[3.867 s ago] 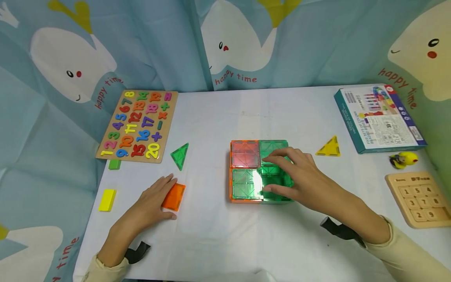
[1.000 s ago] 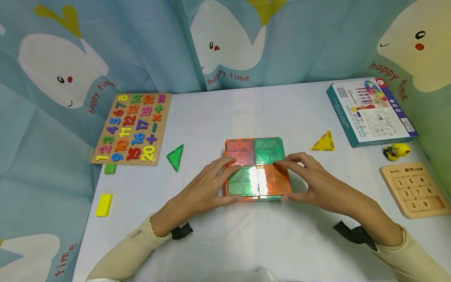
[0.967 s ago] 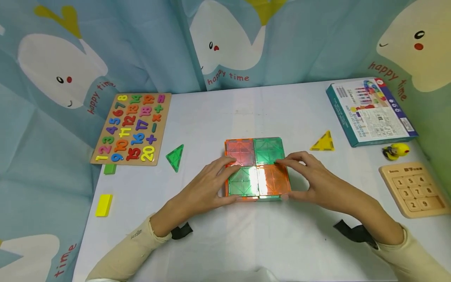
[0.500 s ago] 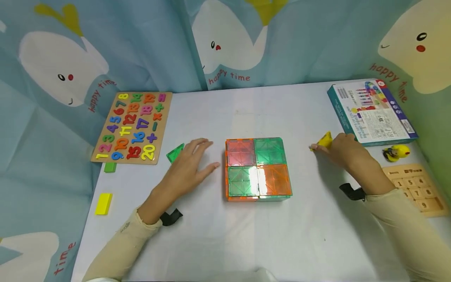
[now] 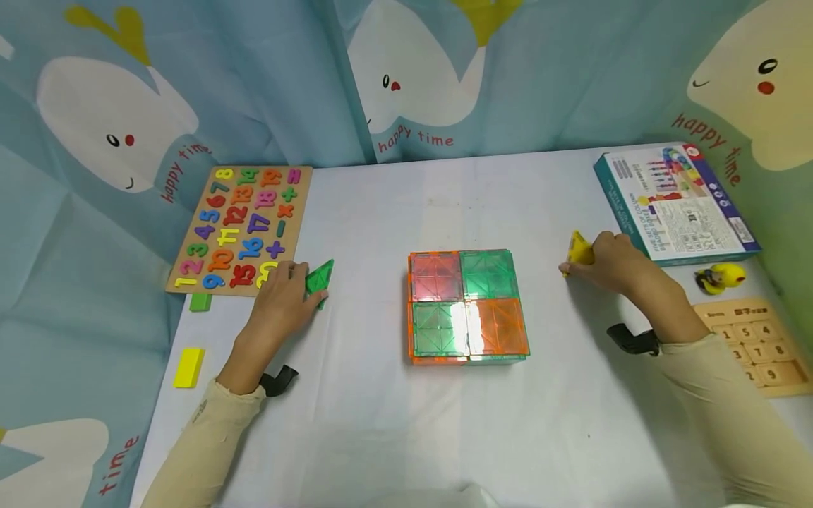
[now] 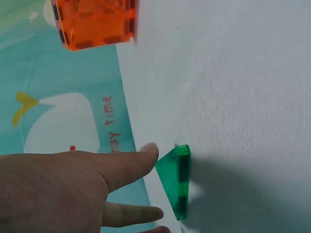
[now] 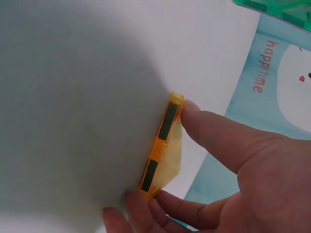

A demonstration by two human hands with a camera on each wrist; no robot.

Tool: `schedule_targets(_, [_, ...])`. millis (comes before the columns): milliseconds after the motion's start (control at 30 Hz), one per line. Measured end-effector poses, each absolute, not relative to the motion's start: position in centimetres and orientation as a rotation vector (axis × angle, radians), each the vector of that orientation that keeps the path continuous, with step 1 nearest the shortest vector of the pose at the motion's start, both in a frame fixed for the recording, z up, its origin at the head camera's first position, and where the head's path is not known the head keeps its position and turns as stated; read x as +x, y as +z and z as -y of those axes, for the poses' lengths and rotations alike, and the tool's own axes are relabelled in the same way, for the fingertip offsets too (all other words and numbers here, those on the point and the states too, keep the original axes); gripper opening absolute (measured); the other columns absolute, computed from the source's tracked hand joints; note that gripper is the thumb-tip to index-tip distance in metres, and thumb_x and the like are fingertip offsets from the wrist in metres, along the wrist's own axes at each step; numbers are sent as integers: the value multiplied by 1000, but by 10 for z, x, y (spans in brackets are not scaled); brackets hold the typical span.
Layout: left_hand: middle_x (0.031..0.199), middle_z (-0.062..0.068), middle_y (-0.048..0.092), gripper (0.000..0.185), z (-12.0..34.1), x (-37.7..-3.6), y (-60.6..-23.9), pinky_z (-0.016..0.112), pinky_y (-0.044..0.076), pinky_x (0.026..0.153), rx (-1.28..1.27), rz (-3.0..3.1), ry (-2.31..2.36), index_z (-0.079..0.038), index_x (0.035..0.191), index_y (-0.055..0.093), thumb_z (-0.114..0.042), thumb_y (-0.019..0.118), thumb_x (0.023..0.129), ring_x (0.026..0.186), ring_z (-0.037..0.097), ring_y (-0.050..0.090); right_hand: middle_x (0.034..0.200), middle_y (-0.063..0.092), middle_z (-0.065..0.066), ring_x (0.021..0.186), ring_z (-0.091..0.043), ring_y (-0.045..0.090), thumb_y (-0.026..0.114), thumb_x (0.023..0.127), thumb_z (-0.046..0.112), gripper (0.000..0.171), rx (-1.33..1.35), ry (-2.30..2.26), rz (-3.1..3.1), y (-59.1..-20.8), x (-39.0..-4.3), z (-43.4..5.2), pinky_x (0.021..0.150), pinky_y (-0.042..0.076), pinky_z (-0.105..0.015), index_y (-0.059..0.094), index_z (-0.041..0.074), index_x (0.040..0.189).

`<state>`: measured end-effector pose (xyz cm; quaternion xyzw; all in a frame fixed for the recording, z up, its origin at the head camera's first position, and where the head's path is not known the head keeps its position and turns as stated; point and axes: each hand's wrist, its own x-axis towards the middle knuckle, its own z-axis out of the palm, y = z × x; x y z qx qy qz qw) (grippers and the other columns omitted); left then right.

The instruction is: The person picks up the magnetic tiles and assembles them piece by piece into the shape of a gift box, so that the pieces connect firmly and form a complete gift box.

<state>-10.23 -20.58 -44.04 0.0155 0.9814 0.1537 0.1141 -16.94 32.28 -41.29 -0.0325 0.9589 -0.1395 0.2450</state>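
Note:
My left hand (image 5: 282,303) reaches round the green triangular magnetic tile (image 5: 320,277), thumb and fingers on either side of it. In the left wrist view the tile (image 6: 176,179) lies on the white cloth close to the thumb tip; a firm hold does not show. My right hand (image 5: 619,267) pinches the yellow triangular magnetic tile (image 5: 578,251) between thumb and fingers; in the right wrist view the tile (image 7: 165,150) has its magnet-lined edge toward the camera. Between the hands stands a low square block of magnetic tiles (image 5: 468,303), topped with red, green and orange squares.
A wooden number board (image 5: 241,226) lies at the left, with a green block (image 5: 200,302) and a yellow block (image 5: 189,367) nearby. At the right are a boxed toy (image 5: 686,204), a small yellow duck figure (image 5: 720,277) and a wooden number puzzle (image 5: 762,346). A printed curtain (image 5: 267,85) hangs behind.
An orange square tile now covers the block's near right corner. Both hands have left the block: the left moved to the green triangle, the right took hold of the yellow triangle and turned it.

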Motion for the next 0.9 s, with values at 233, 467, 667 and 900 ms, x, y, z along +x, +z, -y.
schedule_targets(233, [149,35,42,66,207,-100,-442,63,44,109,56,-2875,427,12,151,43,-30,65,106,132,49,47,117,41,-40,99,-45,43,73,99,37,82,-74,-475,-2618,-419,-175,-320,80,44,-52,38,-27,136])
schedule_targets(467, [145,35,46,56,208,-101,-444,61,44,108,47,-2909,420,14,142,52,-25,65,106,129,48,47,124,56,-40,99,-43,53,59,107,17,52,-131,-586,-2670,-423,-174,-314,81,49,-51,43,-18,143])
schedule_targets(667, [137,34,49,56,205,-102,-448,56,48,97,29,-2918,464,16,138,53,-26,68,104,115,43,51,132,56,-41,105,-45,54,51,110,15,45,-149,-586,-2672,-421,-170,-311,85,50,-54,47,-13,146])
schedule_targets(900, [116,30,50,51,200,-102,-452,49,46,82,45,-2945,481,18,120,52,-24,72,102,100,38,47,129,60,-39,102,-42,57,53,108,9,39,-217,-598,-2671,-419,-164,-308,79,52,-46,54,-11,143])
